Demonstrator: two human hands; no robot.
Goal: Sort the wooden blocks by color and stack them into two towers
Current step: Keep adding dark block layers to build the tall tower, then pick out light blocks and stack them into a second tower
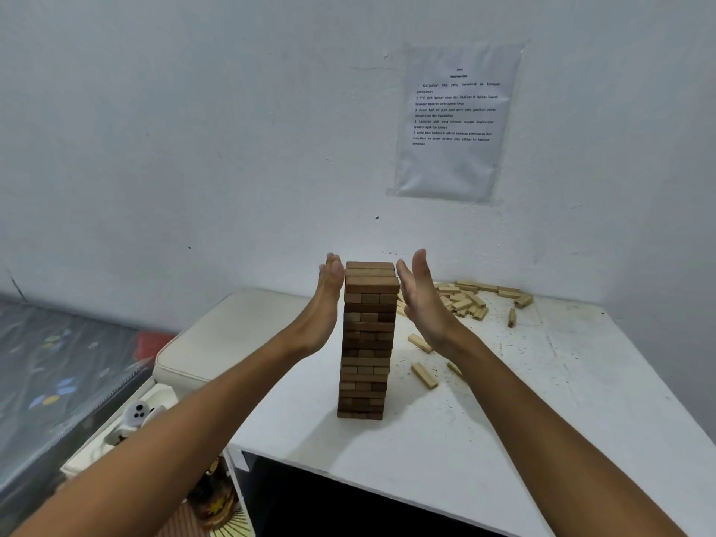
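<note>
Centrally on the white table (503, 439), a tall tower of dark brown wooden blocks (366, 343) is seen standing upright, its layers laid crosswise to one another. The left hand (327, 300) is held flat with fingers straight, its palm set against the tower's upper left side. The right hand (422, 300) is likewise spread flat beside the upper right side, though whether contact is made cannot be told. Behind and to the right, a loose pile of light-coloured blocks (469, 300) is scattered near the wall, and several single light blocks (424, 375) are found lying apart nearer the tower. A printed sheet (457, 122) is fixed to the white wall.
</note>
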